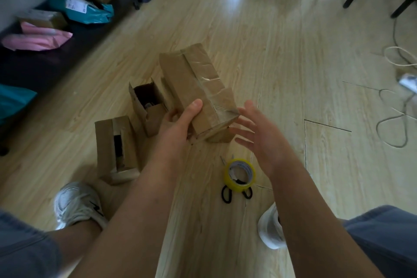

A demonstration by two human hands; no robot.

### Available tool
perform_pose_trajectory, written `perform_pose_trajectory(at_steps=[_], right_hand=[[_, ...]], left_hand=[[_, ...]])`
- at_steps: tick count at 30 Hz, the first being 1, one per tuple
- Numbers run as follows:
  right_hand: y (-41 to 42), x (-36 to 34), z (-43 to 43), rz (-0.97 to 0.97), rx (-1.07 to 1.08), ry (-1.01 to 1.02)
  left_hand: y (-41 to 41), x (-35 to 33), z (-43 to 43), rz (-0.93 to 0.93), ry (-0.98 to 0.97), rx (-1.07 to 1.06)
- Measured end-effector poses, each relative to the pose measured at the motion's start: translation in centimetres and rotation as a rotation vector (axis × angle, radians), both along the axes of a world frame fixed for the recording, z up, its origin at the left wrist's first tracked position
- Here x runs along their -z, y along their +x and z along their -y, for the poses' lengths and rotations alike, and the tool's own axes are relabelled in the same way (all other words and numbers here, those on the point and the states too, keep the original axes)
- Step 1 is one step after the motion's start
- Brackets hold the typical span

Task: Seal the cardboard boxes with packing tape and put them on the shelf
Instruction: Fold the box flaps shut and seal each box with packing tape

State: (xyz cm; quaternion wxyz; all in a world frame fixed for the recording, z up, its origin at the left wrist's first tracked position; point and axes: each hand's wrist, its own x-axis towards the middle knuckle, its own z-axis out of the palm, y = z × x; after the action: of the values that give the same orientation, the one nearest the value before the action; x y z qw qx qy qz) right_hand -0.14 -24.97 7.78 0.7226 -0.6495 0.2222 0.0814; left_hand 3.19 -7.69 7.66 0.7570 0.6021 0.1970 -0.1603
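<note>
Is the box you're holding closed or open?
Shut. Shiny tape runs along the seam of the held box, and its flaps lie flat; the left hand grips it.

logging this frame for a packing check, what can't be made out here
Head view only:
Scissors: middle hidden under the tape roll.
Middle open box: inside too dark to tell its contents.
Left hand: fingers hidden behind the taped box it grips.
Teal mailer: label blurred, unreadable.
Right hand: open; touching the taped box or not, unclear.
</note>
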Motion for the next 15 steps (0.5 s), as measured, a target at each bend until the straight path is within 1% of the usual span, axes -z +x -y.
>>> perform_pose_trajectory(at_steps=[2,4,7,10,15], right_hand=[[-0.3,-0.3,-0.5,0.053,-0.072,-0.066],[-0.3,-0.3,-0.8,0.091,-0.063,-0.086],[-0.4,0.1,-0.9,0.064,-0.079,-0.047],[-0.4,0.8,-0.9,0.026,-0.026,-0.040],[-0.6,1.6,-1.1,0.082,-0.023,-0.069]], left_hand=[[-0.1,-0.2,0.1,0.012,-0.010,-0.027],[-0.3,-0.3,0.1,0.007,-0.019,-0.049],[-0.6,0.0,-0.3,0.004,-0.026,-0.063],[-0.8,0.5,-0.5,0.009,-0.002,-0.047],[-1.4,1.5,-0.6,-0.011,0.030,-0.059]])
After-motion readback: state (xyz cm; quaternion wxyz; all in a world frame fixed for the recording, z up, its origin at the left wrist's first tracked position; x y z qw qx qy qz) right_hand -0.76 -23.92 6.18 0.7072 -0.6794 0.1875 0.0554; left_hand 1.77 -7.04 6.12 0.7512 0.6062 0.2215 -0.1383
